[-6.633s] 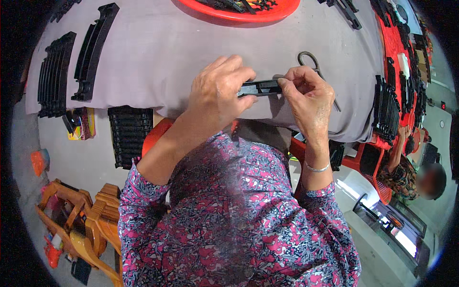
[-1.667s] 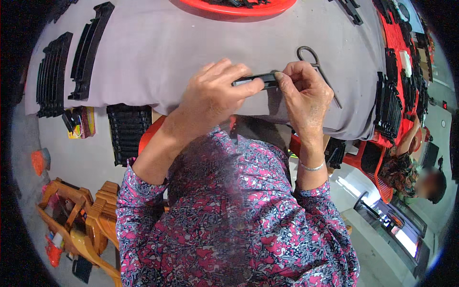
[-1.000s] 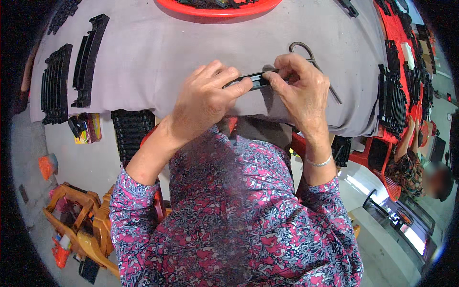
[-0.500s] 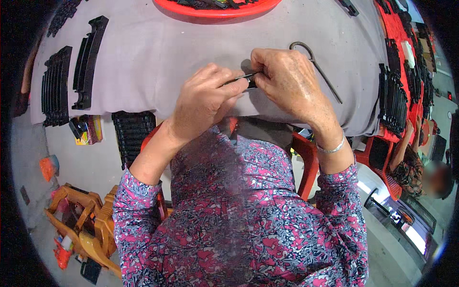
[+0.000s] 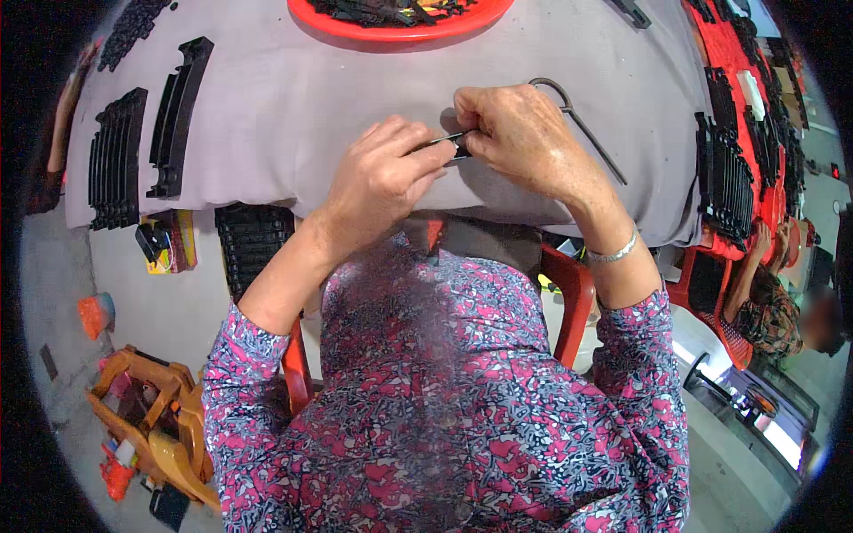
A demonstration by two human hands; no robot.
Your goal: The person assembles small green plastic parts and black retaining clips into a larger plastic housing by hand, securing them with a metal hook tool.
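A small black piece (image 5: 462, 147) is held in the air above the grey cloth (image 5: 355, 80), between the two hands and largely covered by them. The left hand (image 5: 386, 173) pinches its left end between thumb and fingers; the right hand (image 5: 522, 135) pinches the other end, fingertips partly hidden. Just right of that hand lies a dark rod with a looped end (image 5: 593, 142). Farther off, a red basin (image 5: 400, 34) holds a heap of dark slim pieces (image 5: 382, 12) with yellow and orange bits among them

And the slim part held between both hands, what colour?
The slim part looks black where uncovered; shows best in the head view.
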